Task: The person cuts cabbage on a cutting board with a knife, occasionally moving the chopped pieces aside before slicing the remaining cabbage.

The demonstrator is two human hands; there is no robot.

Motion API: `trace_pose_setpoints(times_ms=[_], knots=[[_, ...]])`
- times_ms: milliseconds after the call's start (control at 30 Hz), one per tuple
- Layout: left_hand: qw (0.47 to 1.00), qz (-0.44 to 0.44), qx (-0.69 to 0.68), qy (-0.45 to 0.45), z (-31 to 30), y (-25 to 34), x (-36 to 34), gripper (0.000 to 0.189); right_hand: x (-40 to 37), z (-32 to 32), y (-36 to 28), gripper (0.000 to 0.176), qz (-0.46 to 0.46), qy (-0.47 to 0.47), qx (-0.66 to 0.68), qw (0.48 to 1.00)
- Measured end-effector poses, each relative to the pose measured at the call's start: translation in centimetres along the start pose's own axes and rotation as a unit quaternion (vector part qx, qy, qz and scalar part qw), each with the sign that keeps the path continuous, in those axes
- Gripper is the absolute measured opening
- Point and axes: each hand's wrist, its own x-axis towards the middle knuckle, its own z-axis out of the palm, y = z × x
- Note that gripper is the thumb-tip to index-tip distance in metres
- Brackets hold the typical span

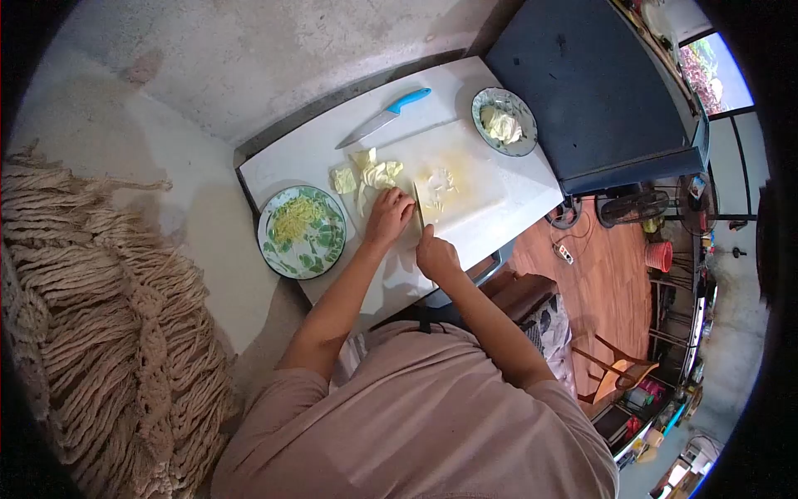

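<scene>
My right hand [437, 256] is wrapped round the handle of a kitchen knife [419, 200], whose blade points away from me over a pale cutting board [478, 191]. Close to the blade's left side, my left hand [391, 214] has its fingers curled and pressed down; what lies under them is hidden. Cabbage leaves [378, 172] lie just beyond my left hand. Small pale cut pieces [439, 185] are on the board, right of the blade. Shredded cabbage [297, 218] sits on a green-patterned plate [318, 264] to the left.
A second knife with a blue handle [409, 101] lies near the table's far edge. At the far right, a patterned bowl [517, 148] holds cabbage [501, 125]. A dark cabinet [590, 83] stands beyond the white table [291, 160], and knotted ropes [108, 308] hang at left.
</scene>
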Motion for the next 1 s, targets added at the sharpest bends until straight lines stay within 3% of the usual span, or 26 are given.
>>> trace_pose_setpoints(times_ms=[300,467,1000], knots=[[1.000,-0.007,-0.011,0.001,-0.5,0.5,0.1,0.008,0.0,-0.1,1.9,0.031,-0.037,0.061,0.094,0.993],[0.999,-0.021,-0.035,-0.019,-0.5,0.2,0.1,0.010,0.0,0.2,2.3,0.029,0.000,0.053,0.157,0.986],[0.999,-0.017,-0.030,-0.022,0.0,0.0,0.3,0.010,-0.7,-2.6,1.4,0.027,-0.032,0.056,0.086,0.994]])
